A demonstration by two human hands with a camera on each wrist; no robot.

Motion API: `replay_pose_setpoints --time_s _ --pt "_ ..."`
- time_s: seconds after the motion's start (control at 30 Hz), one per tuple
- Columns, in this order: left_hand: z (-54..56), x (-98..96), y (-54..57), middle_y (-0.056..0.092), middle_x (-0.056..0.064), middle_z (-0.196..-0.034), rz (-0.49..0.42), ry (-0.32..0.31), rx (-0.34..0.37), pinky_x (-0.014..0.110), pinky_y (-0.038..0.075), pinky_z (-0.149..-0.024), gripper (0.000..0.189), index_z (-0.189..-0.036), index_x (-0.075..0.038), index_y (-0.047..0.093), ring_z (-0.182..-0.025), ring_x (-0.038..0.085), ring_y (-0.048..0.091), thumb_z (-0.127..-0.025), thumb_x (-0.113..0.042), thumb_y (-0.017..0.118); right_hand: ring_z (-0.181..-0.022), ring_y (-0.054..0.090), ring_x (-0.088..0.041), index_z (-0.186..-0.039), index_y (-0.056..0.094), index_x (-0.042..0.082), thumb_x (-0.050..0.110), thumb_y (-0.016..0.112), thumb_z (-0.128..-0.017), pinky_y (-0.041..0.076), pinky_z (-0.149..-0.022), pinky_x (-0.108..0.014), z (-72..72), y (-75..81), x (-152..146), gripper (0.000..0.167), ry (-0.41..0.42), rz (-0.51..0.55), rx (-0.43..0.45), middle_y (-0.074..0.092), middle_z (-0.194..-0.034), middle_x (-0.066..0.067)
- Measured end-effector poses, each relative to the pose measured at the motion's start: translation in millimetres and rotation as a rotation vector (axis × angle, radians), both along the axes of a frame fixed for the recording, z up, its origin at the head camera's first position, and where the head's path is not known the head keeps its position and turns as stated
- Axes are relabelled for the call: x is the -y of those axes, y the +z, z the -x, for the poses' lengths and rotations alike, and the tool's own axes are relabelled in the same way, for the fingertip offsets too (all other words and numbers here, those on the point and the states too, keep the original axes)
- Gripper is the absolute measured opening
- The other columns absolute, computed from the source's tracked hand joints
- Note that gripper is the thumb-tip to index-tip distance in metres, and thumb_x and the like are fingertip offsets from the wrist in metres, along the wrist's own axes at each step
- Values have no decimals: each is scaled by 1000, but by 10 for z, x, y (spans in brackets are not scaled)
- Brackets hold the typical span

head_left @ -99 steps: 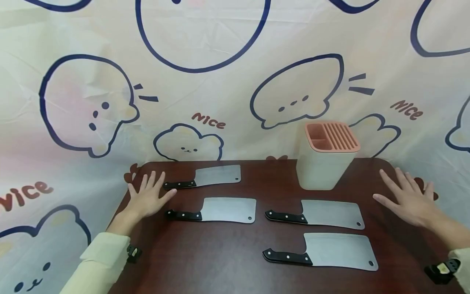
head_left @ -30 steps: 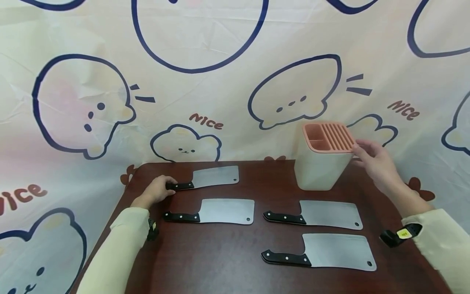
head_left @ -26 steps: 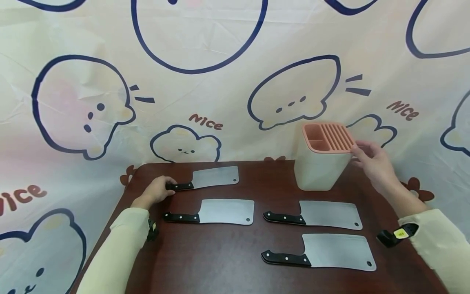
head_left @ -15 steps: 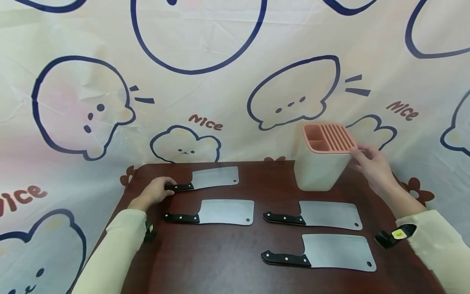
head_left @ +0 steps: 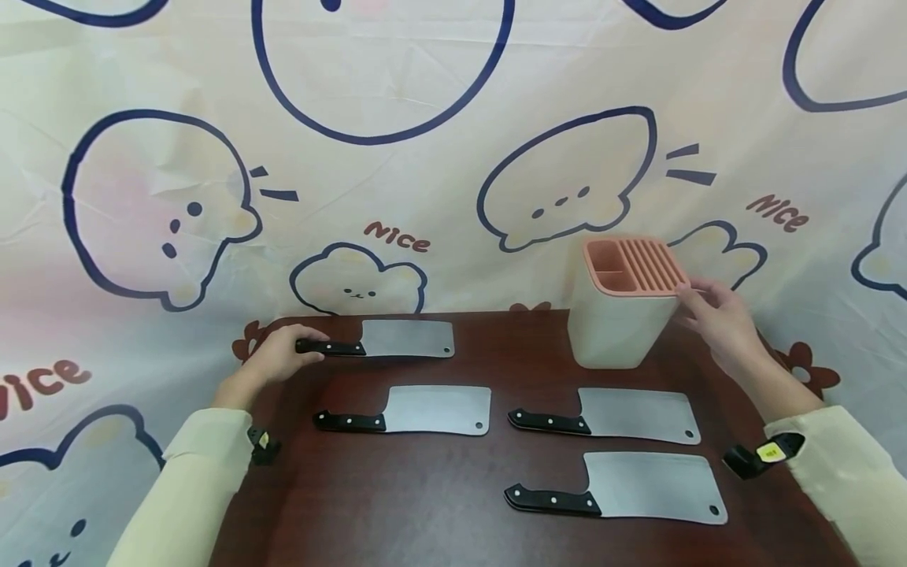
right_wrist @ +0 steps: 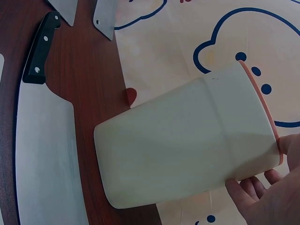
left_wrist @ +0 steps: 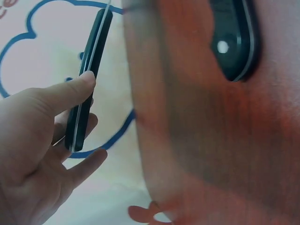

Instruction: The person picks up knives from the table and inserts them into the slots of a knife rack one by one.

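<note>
At the back left of the table, my left hand (head_left: 272, 358) holds a cleaver (head_left: 407, 339) by its black handle, the broad blade pointing right. Seen from the left wrist, the thumb presses one side of the handle (left_wrist: 101, 37) and the fingers lie behind it. My right hand (head_left: 726, 327) holds the right upper edge of a pale knife holder (head_left: 616, 335), which stands upright and has a pink slotted top (head_left: 655, 265). In the right wrist view, the thumb is at the pink rim and fingertips touch the holder's side (right_wrist: 178, 140).
A second cleaver (head_left: 439, 409) lies in the middle left. Two more, an upper right cleaver (head_left: 638, 413) and a lower right cleaver (head_left: 655, 486), lie in front of the holder, handles leftward. A printed cloth (head_left: 453, 181) hangs behind the brown table (head_left: 397, 496).
Both hands have come from lying spread on the table to the cleaver and the holder. In the last half second, the left hand has shifted the cleaver leftward and raised it; the right hand stays put.
</note>
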State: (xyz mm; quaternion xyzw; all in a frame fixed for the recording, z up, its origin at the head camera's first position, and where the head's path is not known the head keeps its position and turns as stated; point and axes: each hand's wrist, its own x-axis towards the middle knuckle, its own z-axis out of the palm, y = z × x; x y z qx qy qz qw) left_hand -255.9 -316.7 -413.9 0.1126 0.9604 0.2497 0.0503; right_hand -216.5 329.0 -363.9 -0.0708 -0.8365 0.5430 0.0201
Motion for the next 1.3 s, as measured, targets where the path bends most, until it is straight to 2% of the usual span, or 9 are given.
replay_pose_setpoints --time_s 0.23,0.53,0.7,0.77,0.87,0.93,1.0,1.17,1.3 --pt "-54 -31 194 63 23 -129 -42 6 -27 62 46 -99 33 -126 -4 69 -118 42 57 -94 -13 73 -141 38 -45 -160 21 3 61 44 -101 34 -113 -60 2 -8 -3 85 -1 6 -4 29 -160 -26" --pt "-69 -166 394 63 23 -128 -199 12 -86 59 46 -101 41 -132 -3 62 -118 40 57 -94 -16 75 -140 38 -46 -159 22 2 60 43 -102 34 -112 -61 3 11 -1 85 5 25 9 29 -158 -28" --pt "-65 -272 478 61 23 -132 -293 31 -146 60 38 -109 50 -136 -2 57 -128 40 51 -93 -18 77 -140 39 -45 -159 22 1 61 43 -101 34 -112 -61 11 10 -1 86 7 15 3 30 -158 -27" --pt "-67 -319 511 60 21 -132 -313 42 -169 56 43 -103 54 -138 -3 56 -123 39 53 -92 -20 78 -140 38 -46 -159 22 1 61 43 -101 34 -112 -61 11 9 -1 85 4 12 2 30 -158 -28" --pt "-69 -395 561 60 18 -130 -364 50 -183 36 52 -91 56 -141 -5 53 -111 34 59 -92 -21 78 -140 39 -46 -159 22 2 61 43 -102 34 -112 -62 7 3 -7 85 5 11 2 30 -158 -28" --pt "-69 -445 592 61 18 -126 -414 58 -180 21 53 -81 57 -141 -7 53 -105 31 63 -92 -20 78 -141 38 -46 -159 22 2 60 42 -102 34 -112 -62 3 0 -9 84 7 20 2 29 -158 -28" --pt "-66 -495 618 62 19 -126 -483 56 -173 13 52 -81 56 -140 -6 52 -109 29 65 -92 -17 78 -141 38 -46 -159 22 3 60 42 -102 33 -112 -62 2 -1 -10 84 10 24 1 29 -158 -28" --pt "-41 -617 656 63 20 -127 -627 38 -184 13 53 -85 52 -139 -1 52 -109 13 66 -93 -10 76 -140 38 -44 -159 22 3 60 42 -102 34 -112 -61 2 -1 -12 84 12 24 0 30 -158 -27" --pt "-13 -696 655 63 21 -127 -690 16 -224 15 53 -88 51 -139 1 54 -105 5 65 -93 -6 74 -141 37 -45 -159 21 1 58 41 -103 34 -112 -61 4 -7 -12 82 13 25 -1 29 -158 -28"
